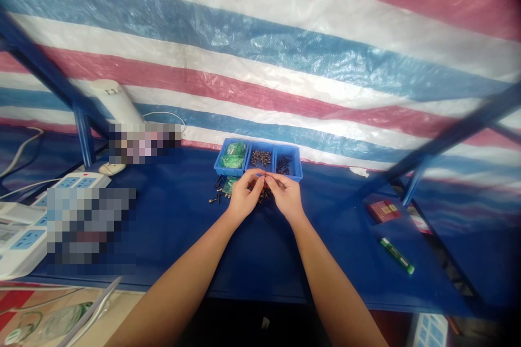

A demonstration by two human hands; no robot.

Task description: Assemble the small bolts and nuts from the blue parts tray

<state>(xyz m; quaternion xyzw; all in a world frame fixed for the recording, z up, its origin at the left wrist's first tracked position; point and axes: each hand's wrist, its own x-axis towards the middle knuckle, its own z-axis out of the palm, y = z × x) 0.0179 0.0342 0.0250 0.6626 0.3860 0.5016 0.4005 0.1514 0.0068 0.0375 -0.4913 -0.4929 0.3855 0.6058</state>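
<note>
My left hand (243,195) and my right hand (287,194) meet over the blue table (175,227), fingertips pinched together on a small part I cannot make out. Just beyond them stand three blue bins (259,159): the left one holds green circuit boards (233,155), the middle and right ones hold small dark metal parts. A green board (228,185) and several loose small parts (216,194) lie on the table beside my left hand.
A white power strip (24,227) with cables lies at the left. A white lamp base (116,98) stands at the back left. A red box (382,210) and a green pen-like stick (396,255) lie at the right. Blue frame bars cross both sides.
</note>
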